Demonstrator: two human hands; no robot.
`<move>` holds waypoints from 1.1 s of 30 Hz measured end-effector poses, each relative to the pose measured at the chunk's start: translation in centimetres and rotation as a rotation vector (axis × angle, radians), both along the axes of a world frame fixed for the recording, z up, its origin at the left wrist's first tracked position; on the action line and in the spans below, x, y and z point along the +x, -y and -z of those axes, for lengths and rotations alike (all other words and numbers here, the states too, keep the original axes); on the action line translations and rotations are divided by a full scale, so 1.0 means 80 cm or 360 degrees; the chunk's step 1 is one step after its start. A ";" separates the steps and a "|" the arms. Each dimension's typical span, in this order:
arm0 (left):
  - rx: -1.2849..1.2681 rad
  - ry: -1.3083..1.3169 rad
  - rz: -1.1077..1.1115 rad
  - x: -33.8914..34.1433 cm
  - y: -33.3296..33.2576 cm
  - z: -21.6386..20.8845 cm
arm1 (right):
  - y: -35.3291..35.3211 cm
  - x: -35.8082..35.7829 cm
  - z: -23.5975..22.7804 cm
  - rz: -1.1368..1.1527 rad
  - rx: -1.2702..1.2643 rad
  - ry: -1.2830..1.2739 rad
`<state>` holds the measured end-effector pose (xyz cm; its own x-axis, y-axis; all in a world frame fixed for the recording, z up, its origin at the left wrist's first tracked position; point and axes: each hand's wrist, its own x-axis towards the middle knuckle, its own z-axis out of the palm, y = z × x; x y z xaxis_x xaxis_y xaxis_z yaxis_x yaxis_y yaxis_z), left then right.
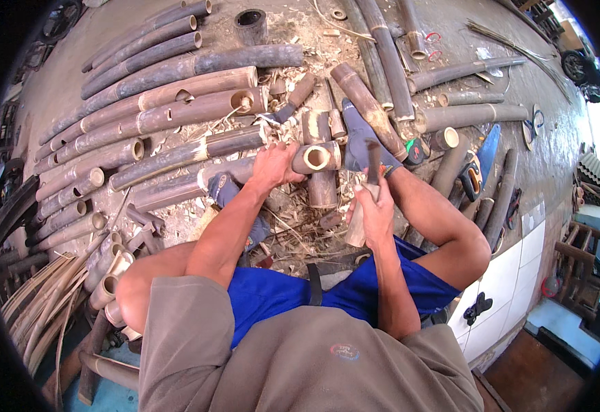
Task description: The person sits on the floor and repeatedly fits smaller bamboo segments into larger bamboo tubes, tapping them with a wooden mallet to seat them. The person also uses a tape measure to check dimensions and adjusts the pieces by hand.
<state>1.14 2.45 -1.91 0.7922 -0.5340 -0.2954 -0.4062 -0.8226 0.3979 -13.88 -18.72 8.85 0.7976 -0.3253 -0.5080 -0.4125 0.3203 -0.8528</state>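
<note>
My left hand (276, 165) grips a brown bamboo pole (326, 152), fingers curled over it. Near its right end the pole has a round, pale-edged opening (315, 158) facing up. This end rests across a short bamboo piece (322, 191) on the ground. My right hand (377, 209) is closed round the pale wooden handle (356, 232) of a tool with a dark, narrow blade (374, 159) pointing away from me. The blade stays apart from the pole, to its right. My right foot in a grey sock (360, 137) lies just past the pole's end.
Many bamboo poles (169, 117) lie at the left, several with cut holes. Wood shavings (293, 55) litter the ground. At the right are a blue-bladed handsaw (489, 151), a green-and-black round object (415, 150) and more bamboo (475, 115). Thin strips (46, 302) stand at lower left.
</note>
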 end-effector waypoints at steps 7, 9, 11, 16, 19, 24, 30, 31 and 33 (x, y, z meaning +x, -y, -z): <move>0.0009 -0.0042 0.0072 -0.004 0.003 0.000 | -0.045 0.001 0.056 0.0029 0.0354 -0.0160; -0.0038 -0.0023 0.0100 -0.005 0.001 0.005 | -0.070 -0.001 0.069 0.0054 0.0342 -0.0218; -0.0209 -0.0024 0.0141 -0.003 -0.001 0.013 | -0.095 -0.001 0.079 0.0099 0.0358 -0.0336; -0.0254 -0.0117 0.0196 0.008 0.020 0.010 | -0.141 0.000 0.101 0.0422 0.0505 -0.0352; -0.0123 -0.0199 -0.0026 0.005 0.032 0.000 | -0.140 0.015 0.103 0.0482 0.0536 -0.0324; -0.0134 -0.0001 -0.0228 -0.008 0.044 0.000 | -0.109 0.015 0.108 0.0184 0.0322 -0.0380; -0.0227 0.0238 -0.0394 -0.018 0.057 0.013 | -0.039 0.023 0.093 -0.0471 -0.0224 -0.0513; -0.0246 0.0271 -0.0424 -0.020 0.061 0.013 | -0.026 0.025 0.094 -0.0590 -0.0301 -0.0519; -0.0274 0.0344 -0.0490 -0.022 0.066 0.014 | 0.000 0.040 0.091 -0.0839 -0.0448 -0.0522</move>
